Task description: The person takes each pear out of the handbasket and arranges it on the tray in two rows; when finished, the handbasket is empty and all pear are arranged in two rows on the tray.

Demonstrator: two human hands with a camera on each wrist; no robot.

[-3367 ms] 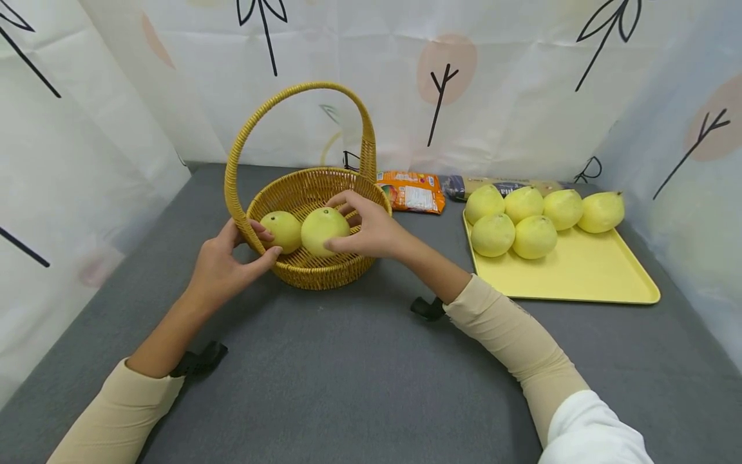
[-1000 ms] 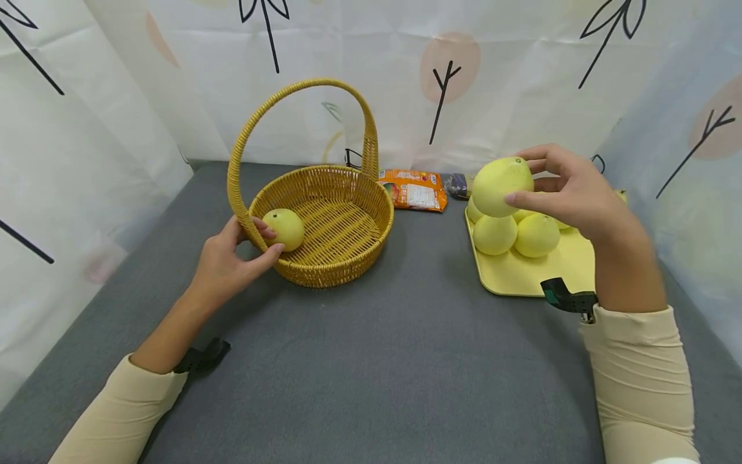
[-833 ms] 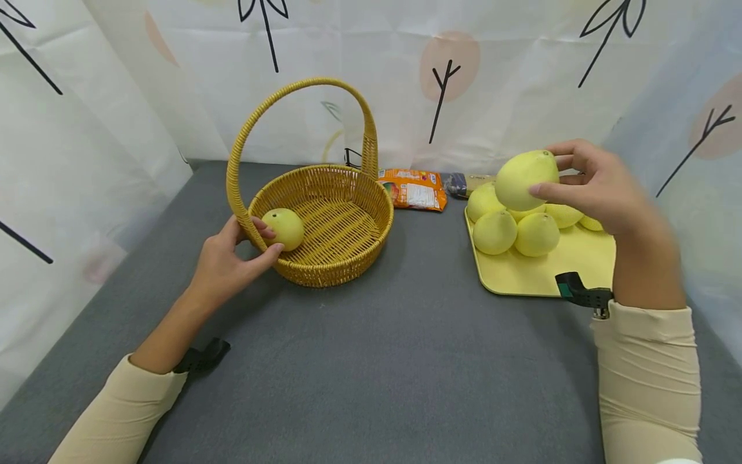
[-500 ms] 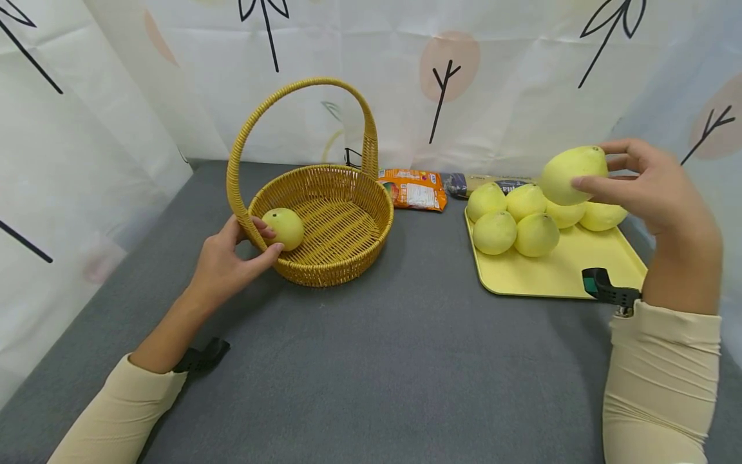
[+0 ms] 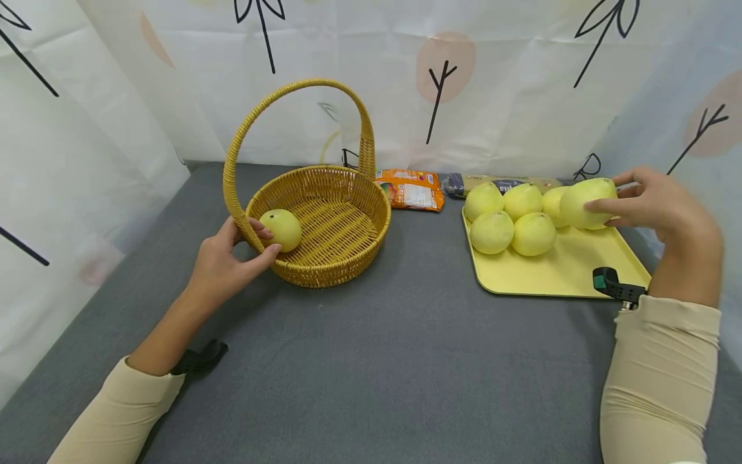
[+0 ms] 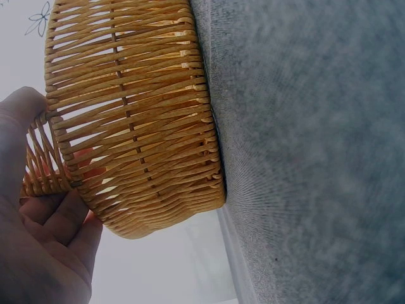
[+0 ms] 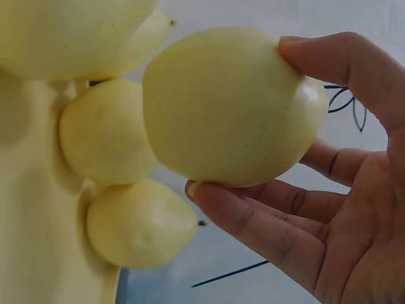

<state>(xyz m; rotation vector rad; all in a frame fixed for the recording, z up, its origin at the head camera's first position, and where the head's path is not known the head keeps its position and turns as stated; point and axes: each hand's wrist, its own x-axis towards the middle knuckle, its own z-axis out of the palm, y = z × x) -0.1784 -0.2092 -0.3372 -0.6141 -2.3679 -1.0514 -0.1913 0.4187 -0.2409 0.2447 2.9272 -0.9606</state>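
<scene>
In the head view my left hand [image 5: 227,263] grips the golden wicker basket [image 5: 315,277] at its left rim, by the foot of the tall handle. One pale yellow pomelo [image 5: 283,230] lies inside, close to those fingers. The left wrist view shows the fingers and thumb around the woven handle base [image 6: 45,168]. At far right, my right hand [image 5: 666,203] pinches another pomelo [image 5: 588,203] between thumb and fingers, low over the yellow tray [image 5: 597,274]. Seen from the right wrist, that pomelo [image 7: 231,104] hangs beside others on the tray.
Several pomelos [image 5: 491,232] are grouped at the tray's left and back. Between basket and tray, an orange snack packet [image 5: 413,191] lies near the curtain, with a long tan and dark package [image 5: 458,185] behind the tray. Dark grey cloth [image 5: 371,367] covers the table.
My right hand has carried the pomelo from the basket rightward over the tray, then lowered it at the tray's back right. My left hand stays on the basket.
</scene>
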